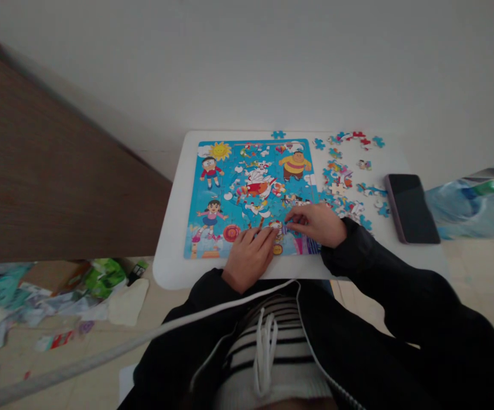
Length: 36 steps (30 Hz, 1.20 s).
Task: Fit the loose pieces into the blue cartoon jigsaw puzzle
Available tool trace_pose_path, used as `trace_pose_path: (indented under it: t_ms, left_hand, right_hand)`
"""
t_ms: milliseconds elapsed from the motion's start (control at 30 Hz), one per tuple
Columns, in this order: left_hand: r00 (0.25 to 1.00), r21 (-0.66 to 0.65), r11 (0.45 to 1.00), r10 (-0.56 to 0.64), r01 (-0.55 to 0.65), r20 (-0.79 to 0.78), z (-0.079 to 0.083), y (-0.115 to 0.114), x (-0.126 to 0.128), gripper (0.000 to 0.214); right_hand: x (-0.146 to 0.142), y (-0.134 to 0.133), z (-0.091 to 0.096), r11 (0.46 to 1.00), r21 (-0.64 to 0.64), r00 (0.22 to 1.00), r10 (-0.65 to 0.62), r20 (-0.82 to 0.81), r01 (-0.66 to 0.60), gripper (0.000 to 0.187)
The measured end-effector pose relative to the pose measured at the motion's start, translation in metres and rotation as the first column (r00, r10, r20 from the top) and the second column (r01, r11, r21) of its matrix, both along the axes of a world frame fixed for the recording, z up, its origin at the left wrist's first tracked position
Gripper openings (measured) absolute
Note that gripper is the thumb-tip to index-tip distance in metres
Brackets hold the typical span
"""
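A blue cartoon jigsaw puzzle [238,162] in its printed frame lies on a small white table, with joined pieces across its middle. My left hand [250,253] rests on the puzzle's lower edge, fingers stretched out and lying on the pieces. Just to its right, my right hand [317,222] is pinched low over the lower right of the puzzle. A small puzzle piece [285,228] appears at its fingertips, mostly covered by them. Loose puzzle pieces [336,188] are heaped along the right side of the frame, some overlapping its edge.
A dark phone [413,208] lies at the right end of the white table [172,239]. Beyond it is a clear plastic bag [477,208]. A brown wooden panel [58,171] stands at left, above litter [58,290] on the floor. A white cord [152,333] crosses in front of me.
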State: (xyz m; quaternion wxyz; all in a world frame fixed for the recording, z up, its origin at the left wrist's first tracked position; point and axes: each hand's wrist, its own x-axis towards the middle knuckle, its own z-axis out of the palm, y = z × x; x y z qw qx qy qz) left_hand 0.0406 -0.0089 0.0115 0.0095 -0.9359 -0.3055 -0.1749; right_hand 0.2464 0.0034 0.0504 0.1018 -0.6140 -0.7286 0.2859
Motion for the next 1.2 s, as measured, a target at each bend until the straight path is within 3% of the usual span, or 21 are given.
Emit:
trace_pose_path:
  t_ms: [233,433,600,800,1200]
  left_hand:
    - [1.000,0.000,1.000,0.001,-0.001,0.011,0.000,0.000,0.000,0.032]
    - [0.999,-0.003,1.000,-0.004,0.005,0.044,-0.001,0.000,-0.001,0.029]
    - [0.998,-0.014,1.000,-0.017,0.018,0.053,-0.001,0.000,-0.002,0.026]
    - [0.998,-0.006,1.000,-0.015,0.015,0.056,0.001,0.000,-0.001,0.025]
    - [0.999,-0.028,0.999,-0.017,0.018,0.038,0.000,-0.001,-0.002,0.027]
  right_hand:
    - [-0.001,0.000,-0.001,1.000,0.012,1.000,-0.004,-0.002,0.004,0.015]
    - [0.009,0.005,0.005,0.998,-0.008,0.996,0.068,-0.053,-0.068,0.020]
    - [0.014,0.003,0.004,0.984,-0.117,0.984,0.121,-0.134,-0.137,0.021]
    - [0.010,-0.001,-0.002,0.981,-0.169,0.978,0.064,-0.199,-0.098,0.021]
    - [0.002,0.012,0.009,0.991,-0.113,0.997,0.071,-0.031,-0.074,0.012]
